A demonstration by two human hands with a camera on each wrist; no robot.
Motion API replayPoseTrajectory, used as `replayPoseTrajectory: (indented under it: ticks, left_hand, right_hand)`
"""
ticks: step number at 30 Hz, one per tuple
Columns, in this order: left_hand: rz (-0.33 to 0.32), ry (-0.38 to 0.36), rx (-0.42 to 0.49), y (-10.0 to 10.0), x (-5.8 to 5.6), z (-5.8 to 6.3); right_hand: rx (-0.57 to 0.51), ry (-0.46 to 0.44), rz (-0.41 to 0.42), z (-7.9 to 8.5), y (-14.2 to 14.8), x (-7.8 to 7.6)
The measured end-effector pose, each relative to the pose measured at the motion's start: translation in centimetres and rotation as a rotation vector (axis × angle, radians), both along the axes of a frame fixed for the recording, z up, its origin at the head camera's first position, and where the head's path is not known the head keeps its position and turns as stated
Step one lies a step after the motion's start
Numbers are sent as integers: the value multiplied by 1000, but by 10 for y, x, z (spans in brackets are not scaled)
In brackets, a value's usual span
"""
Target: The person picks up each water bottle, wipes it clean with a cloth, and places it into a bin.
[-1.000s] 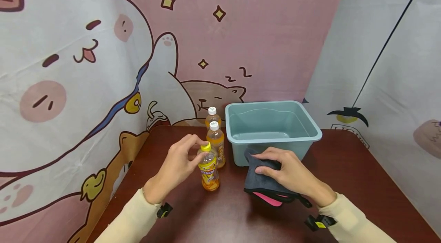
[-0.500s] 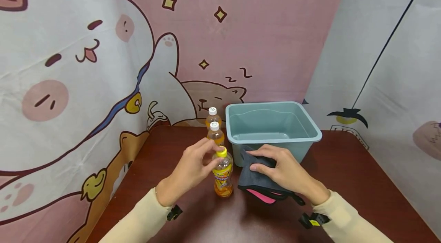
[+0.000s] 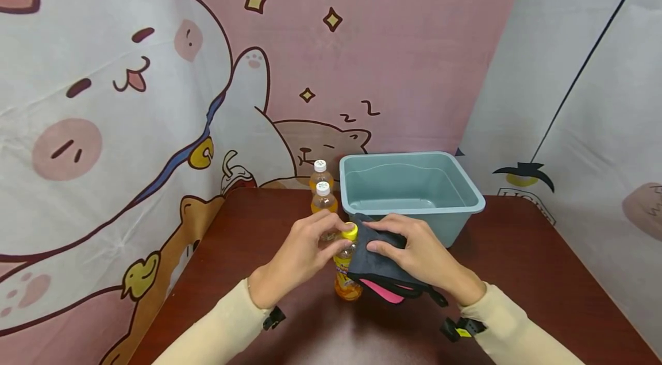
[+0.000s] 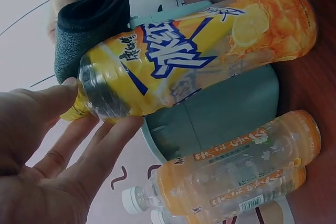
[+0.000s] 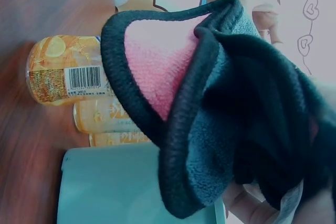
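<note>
My left hand [image 3: 310, 247] pinches the yellow cap of an iced tea bottle [image 4: 173, 56] between thumb and fingers. The bottle has a yellow label and orange base, and stands upright in front of the basin. A dark grey cloth [image 3: 380, 258] with black edging and a pink underside [image 5: 157, 61] is gripped in my right hand [image 3: 419, 244]. In the head view the cloth lies against the bottle's right side and covers part of it. Two bottles with white caps and orange labels, the nearer bottle [image 3: 324, 201] and the farther bottle [image 3: 320, 174], stand just behind.
A light blue-green plastic basin [image 3: 414, 211] stands at the back of the dark red table [image 3: 248, 233], right of the bottles. Behind the table hangs a printed cartoon cloth [image 3: 414, 54].
The left hand has carried the yellow-capped bottle to the right, toward the cloth. Holding the cloth, the right hand has shifted slightly left, so cloth and bottle now meet.
</note>
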State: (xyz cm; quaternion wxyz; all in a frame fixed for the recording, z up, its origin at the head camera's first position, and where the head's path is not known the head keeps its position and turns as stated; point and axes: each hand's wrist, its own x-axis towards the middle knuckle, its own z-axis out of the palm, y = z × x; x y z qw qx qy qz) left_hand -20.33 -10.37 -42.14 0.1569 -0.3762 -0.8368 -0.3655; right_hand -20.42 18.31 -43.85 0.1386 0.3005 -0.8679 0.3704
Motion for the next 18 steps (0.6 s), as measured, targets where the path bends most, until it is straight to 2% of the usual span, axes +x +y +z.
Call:
replayPoseTrajectory:
  ticks: [12, 18]
  left_hand:
    - [-6, -38, 15, -2, 0, -3]
    - [-17, -23, 34, -2, 0, -2]
  right_hand:
    - [78, 14, 45, -4, -4, -3]
    - [98, 2, 46, -7, -2, -1]
